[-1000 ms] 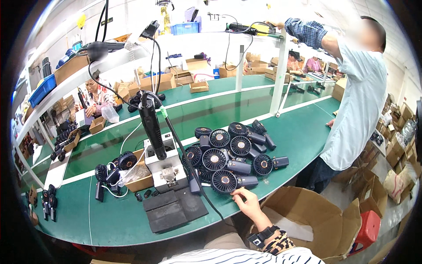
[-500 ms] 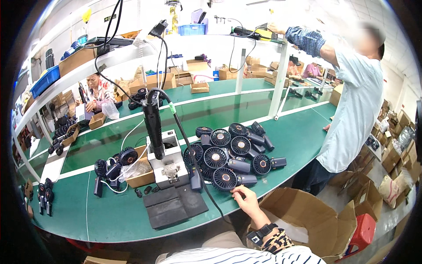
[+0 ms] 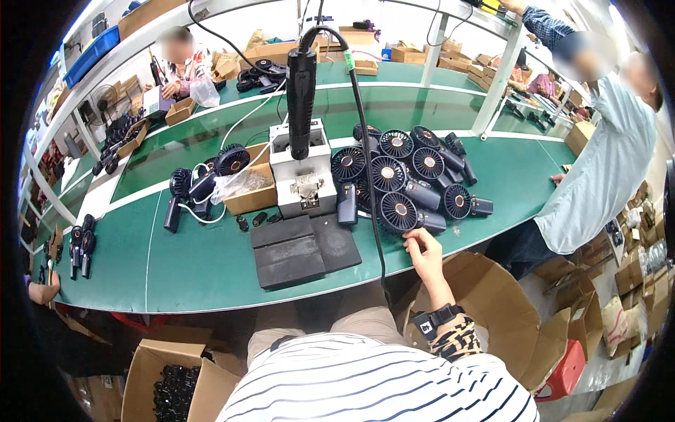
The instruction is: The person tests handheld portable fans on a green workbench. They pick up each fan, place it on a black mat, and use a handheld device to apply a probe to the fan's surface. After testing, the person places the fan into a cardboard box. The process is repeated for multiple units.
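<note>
Item: dark round-headed handheld plastic fan [image 3: 406, 214], nearest pile edge, touching my right hand [image 3: 424, 253]; fingers [image 3: 413, 239] loosely curled beneath its head. Handle points right along the green tabletop [image 3: 211, 267].

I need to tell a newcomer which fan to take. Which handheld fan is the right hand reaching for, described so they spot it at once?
Start at the green table and find the heap of dark handheld fans right of the white fixture. The one meant is the fan at the heap's near edge. It alone lies right at the right hand, fingertips at its round grille.
</note>
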`<state>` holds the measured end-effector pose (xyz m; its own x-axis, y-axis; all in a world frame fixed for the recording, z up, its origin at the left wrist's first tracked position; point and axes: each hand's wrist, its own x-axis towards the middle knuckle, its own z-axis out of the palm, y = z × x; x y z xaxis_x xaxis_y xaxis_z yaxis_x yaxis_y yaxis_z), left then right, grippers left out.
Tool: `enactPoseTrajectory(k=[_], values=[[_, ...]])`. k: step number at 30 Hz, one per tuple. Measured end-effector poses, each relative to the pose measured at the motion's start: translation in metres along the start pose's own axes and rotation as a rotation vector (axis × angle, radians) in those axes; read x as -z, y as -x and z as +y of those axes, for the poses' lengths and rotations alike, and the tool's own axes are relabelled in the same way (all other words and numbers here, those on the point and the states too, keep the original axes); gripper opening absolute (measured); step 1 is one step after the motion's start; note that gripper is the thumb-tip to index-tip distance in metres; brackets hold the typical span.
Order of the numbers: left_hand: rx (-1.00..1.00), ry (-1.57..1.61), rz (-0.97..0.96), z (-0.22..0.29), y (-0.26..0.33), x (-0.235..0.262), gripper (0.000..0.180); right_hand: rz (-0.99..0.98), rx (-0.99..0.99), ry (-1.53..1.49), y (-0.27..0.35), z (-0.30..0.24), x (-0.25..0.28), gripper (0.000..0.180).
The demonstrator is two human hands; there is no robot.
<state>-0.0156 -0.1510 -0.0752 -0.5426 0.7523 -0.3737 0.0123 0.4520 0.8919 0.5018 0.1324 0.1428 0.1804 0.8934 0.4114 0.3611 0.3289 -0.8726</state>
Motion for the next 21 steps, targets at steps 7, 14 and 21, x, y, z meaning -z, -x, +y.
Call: enactPoseTrajectory(k=[7,14,21], values=[[0.014,0.001,-0.022,0.008,0.057,0.031,0.018,0.003,0.018,-0.004,-0.002,-0.001,-0.006,0.008],[-0.206,-0.226,0.001,0.066,0.004,0.01,0.028,-0.013,-0.013,0.053,-0.001,0.001,-0.002,0.008],[0.08,-0.185,-0.028,-0.106,-0.023,0.038,0.033,-0.016,-0.015,0.05,-0.002,-0.002,-0.001,0.008]])
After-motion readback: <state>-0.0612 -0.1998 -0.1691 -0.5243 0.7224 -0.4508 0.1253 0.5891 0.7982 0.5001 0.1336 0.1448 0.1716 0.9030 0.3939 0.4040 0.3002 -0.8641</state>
